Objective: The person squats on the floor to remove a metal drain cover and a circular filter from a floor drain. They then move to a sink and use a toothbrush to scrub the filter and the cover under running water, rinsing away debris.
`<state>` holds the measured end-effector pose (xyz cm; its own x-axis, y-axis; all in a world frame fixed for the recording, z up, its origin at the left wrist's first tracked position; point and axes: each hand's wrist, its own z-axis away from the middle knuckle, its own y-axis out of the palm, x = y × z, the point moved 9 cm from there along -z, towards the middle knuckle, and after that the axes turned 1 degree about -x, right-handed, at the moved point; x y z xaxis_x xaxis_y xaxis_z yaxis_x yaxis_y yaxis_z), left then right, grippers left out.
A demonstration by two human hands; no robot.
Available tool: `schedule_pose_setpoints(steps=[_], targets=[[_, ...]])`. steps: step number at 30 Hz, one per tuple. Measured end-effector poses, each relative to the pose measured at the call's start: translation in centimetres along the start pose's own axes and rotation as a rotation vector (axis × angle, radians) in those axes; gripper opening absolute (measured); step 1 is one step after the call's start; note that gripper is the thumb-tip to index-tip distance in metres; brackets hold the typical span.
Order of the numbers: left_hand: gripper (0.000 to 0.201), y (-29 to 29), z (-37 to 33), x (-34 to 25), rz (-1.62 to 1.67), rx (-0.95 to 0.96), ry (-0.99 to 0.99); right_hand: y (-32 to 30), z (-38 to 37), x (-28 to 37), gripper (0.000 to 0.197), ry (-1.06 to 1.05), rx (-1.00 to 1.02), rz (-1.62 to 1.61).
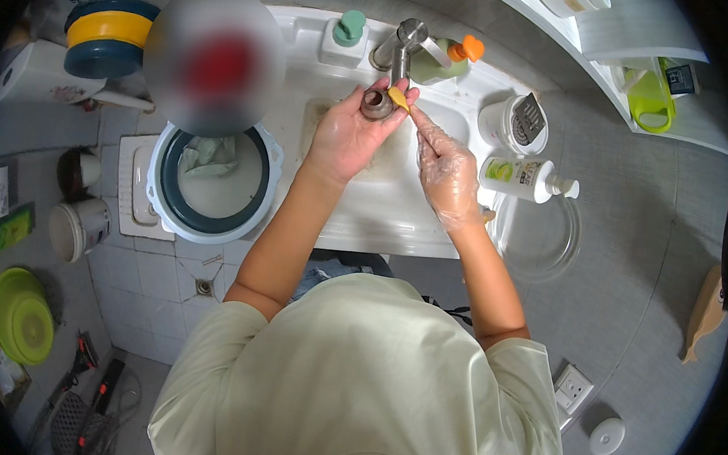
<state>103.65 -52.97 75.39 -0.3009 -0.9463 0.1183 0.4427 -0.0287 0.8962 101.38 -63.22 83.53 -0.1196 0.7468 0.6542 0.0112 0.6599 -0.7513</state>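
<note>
Over the white sink [355,235], my left hand [340,138] is palm up and holds a small brown round pot-like piece [376,104] with a round opening on its fingers. My right hand [449,178] wears a clear plastic glove. Its index finger reaches out, the other fingers are curled, and a small yellow piece [399,99] shows at the fingertip, close beside the brown piece. How far the yellow piece runs under the hand is hidden. Just behind both hands stands the metal faucet [411,35].
A dark-and-light-blue basin [157,183] with a pale cloth and cloudy water stands left. Along the sink are a green-topped pump bottle [350,28], an orange-topped bottle [467,49], a white tub [493,123], a white pump bottle [521,177] and a clear round dish [579,232].
</note>
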Motion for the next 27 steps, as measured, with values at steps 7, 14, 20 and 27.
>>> schedule_pose_setpoints(steps=[7, 14, 20, 27], targets=[[0.022, -1.5, -1.3, 0.3, 0.071, 0.206, -0.152, 1.5, 1.7, 2.1, 0.046, -0.185, 0.121, 0.152], [0.026, -2.1, -1.1, -0.2, 0.071, 0.217, -0.121, 1.6, 1.6, 1.5, 0.048, -0.228, 0.145, 0.356], [0.037, -0.9, -0.1, 0.5, -0.113, 0.207, -0.047, 0.9, -0.1, 2.5, 0.044, -0.27, -0.019, 0.237], [0.038, -0.4, 0.6, -0.5, -0.292, 0.079, 0.106, 0.2, -0.4, 1.4, 0.042, -0.148, 0.023, 0.073]])
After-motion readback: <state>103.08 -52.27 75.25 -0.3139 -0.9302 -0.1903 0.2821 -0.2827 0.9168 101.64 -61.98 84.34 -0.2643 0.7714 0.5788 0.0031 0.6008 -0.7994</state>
